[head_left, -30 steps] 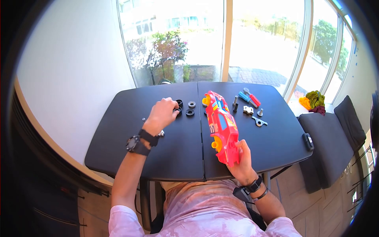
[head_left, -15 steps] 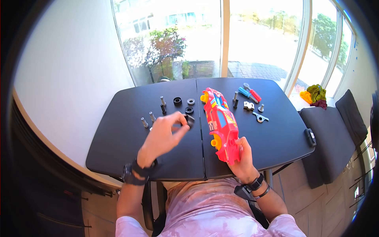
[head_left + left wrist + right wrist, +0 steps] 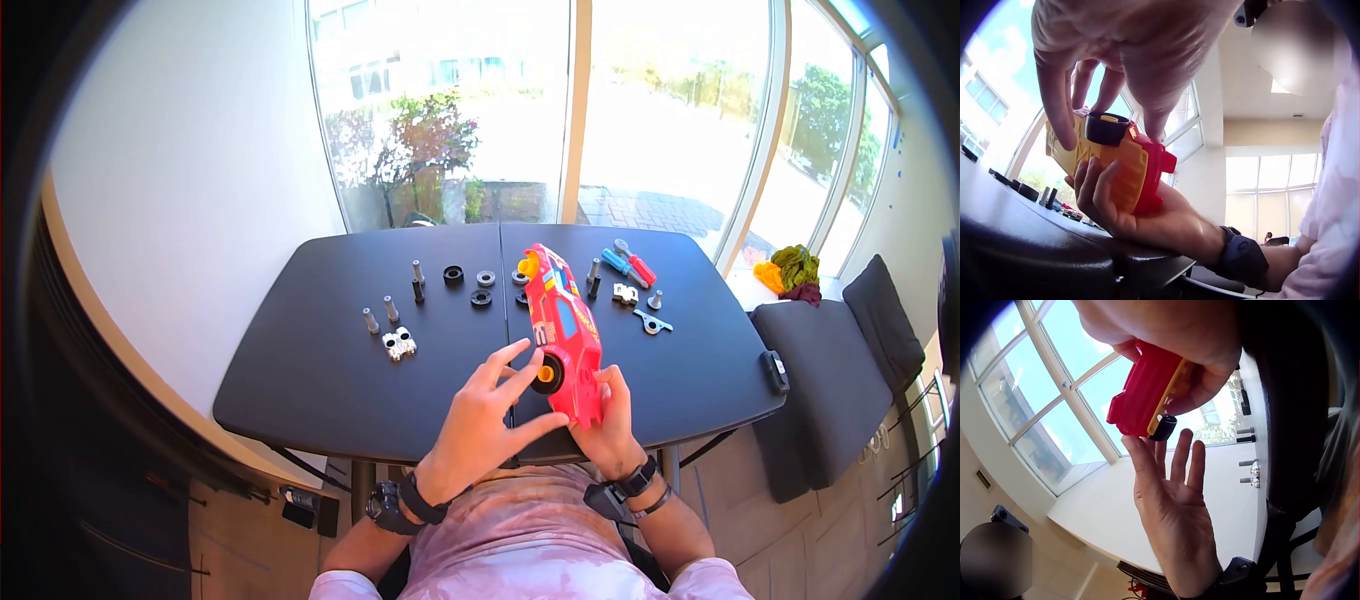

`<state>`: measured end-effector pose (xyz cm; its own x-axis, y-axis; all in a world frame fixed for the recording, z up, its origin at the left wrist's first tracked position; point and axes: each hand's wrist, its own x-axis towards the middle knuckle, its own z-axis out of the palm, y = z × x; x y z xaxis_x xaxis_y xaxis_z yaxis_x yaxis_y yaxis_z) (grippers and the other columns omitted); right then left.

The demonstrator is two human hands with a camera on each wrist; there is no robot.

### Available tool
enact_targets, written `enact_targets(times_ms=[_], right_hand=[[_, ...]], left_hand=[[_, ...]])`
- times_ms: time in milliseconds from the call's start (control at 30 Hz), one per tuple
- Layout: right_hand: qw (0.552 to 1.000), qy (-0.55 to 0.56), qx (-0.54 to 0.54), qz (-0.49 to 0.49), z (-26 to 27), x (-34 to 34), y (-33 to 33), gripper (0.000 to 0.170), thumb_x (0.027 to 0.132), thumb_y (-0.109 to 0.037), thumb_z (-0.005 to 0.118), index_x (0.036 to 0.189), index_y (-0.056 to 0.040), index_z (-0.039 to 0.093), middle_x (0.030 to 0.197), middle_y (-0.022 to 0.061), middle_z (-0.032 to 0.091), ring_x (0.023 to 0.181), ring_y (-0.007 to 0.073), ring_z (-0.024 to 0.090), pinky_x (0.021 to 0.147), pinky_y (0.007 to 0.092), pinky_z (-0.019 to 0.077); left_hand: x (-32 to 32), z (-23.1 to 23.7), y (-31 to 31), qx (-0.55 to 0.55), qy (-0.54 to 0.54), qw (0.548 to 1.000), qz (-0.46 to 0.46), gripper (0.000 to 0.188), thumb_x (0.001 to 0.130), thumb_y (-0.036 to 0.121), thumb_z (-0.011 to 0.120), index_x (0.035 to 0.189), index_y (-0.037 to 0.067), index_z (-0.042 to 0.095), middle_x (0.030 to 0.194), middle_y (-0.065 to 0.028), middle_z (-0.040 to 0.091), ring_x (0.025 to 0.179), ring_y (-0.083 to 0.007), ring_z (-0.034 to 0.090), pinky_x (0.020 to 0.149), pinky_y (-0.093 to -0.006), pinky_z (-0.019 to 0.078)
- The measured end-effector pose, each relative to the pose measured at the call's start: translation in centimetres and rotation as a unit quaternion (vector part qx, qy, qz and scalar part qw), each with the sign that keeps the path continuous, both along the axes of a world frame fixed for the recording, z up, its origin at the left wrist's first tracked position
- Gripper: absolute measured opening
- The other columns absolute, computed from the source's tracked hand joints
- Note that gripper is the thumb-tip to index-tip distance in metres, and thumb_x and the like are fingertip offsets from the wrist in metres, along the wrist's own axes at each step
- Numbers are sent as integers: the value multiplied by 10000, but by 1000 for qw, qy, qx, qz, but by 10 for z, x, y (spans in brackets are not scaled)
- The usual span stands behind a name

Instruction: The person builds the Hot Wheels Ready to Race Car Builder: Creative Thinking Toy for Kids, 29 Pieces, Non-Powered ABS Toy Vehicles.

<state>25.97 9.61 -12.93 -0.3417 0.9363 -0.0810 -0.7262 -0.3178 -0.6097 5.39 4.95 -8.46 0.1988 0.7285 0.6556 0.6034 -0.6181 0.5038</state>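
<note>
1 wheel (image 3: 1102, 133) around yellow hub (image 3: 546, 374)

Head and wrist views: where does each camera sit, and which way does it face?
Head: on the person's head, facing forward and down at the table; left hand, right hand and shirt show.
Left wrist: on that wrist, facing the toy car; both hands show.
Right wrist: on that wrist, also facing the toy car; both hands show.
Both wrist views share the toy car.

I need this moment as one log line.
red toy car: in right hand; black wheel: around yellow hub; left hand: spread at wheel
</note>
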Motion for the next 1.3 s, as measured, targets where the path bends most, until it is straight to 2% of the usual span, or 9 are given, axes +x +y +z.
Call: enact_targets(times_ms=[100,200,300,333,533,867,967,1133,1300], right_hand=[[1000,6,3,1,0,1,2,557,1034,-372,548,1474,-35,599,1326,106,766,1135,221,757,1016,369,591],[1000,20,1,12,-4,4,2,552,1029,-365,558,1467,-30,591,1330,108,754,1157,220,741,1034,376,579],[999,28,11,21,-9,6,5,553,1026,-360,567,1466,-25,579,1334,112,740,1182,222,725,1041,385,572],[999,33,7,21,-9,5,5,555,1025,-358,569,1468,-24,576,1333,113,736,1180,223,723,1038,384,572],[998,50,-4,22,-11,5,7,559,1021,-348,571,1474,-21,567,1337,116,727,1178,229,717,1035,382,569],[999,34,-21,23,-6,5,5,552,1018,-339,559,1470,-23,573,1331,112,731,1165,227,721,1024,379,568],[999,29,-18,26,-8,6,6,542,1020,-342,555,1460,-27,583,1307,108,741,1150,225,725,1010,377,570],[999,31,-26,21,-5,5,5,534,1023,-351,551,1447,-30,593,1278,103,751,1106,221,733,976,367,575],[999,28,-17,19,-2,4,3,540,1020,-362,555,1443,-28,594,1278,102,751,1083,214,735,933,349,581]], left_hand=[[-7,7,-9,27,7,999,33,560,891,442,949,1227,10,830,1432,-188,704,1021,-305,762,877,-430,627],[-36,9,-3,1,38,999,7,340,889,324,970,964,16,847,1227,-162,798,883,-230,778,724,-324,630],[-50,39,6,-84,1,995,57,288,909,258,941,818,22,803,988,-128,830,763,-227,776,726,-354,628],[-58,43,15,-81,3,994,72,263,936,297,899,899,51,814,947,-120,817,741,-277,783,766,-409,627],[-95,52,114,-46,142,981,120,183,962,208,852,1015,35,825,1001,-165,814,861,-287,812,814,-411,634],[-89,-39,222,-58,341,926,150,507,996,438,811,1159,-41,784,1150,-231,770,1163,-406,735,1068,-485,585],[-92,-33,223,-87,328,931,136,460,994,404,823,1166,-21,793,1119,-207,774,1091,-390,750,1046,-475,599],[-81,15,156,-143,45,988,34,418,960,236,888,1305,19,794,1149,-149,792,999,-265,790,937,-379,647],[-63,35,72,-184,-113,972,-87,488,972,72,883,1438,44,741,1203,-69,767,1057,-141,747,966,-324,629]])
